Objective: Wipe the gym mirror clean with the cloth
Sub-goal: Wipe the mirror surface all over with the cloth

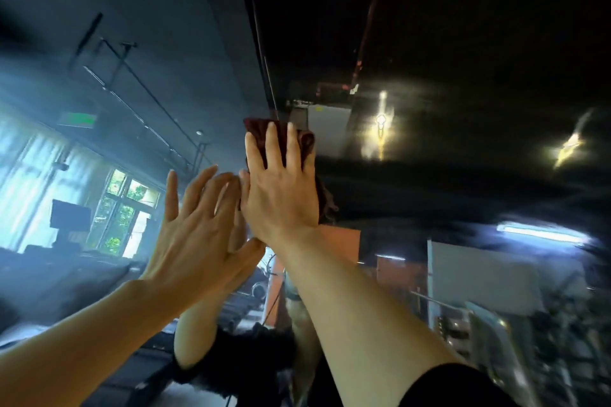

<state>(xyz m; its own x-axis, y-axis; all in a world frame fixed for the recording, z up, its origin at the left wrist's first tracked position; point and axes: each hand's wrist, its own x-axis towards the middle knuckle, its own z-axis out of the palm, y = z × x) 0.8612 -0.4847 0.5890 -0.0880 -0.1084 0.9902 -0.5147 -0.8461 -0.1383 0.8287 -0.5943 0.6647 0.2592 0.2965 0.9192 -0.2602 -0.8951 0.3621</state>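
Observation:
The gym mirror (429, 149) fills the view in front of me, reflecting a dark ceiling and lamps. High up on the glass, my right hand (281, 182) presses a dark red cloth (305, 142) flat against it with straight fingers. The cloth shows above my fingertips and past the right edge of my palm. Just to its left, my left hand (195, 228) lies flat on the mirror, fingers spread, holding nothing. Reflections of both arms show under the hands.
The mirror reflects bright windows (125, 208) at the left, a green exit sign (77, 119), ceiling rails and gym equipment lower down. Glare spots (382, 122) smear across the dark upper glass. The right side is blurred.

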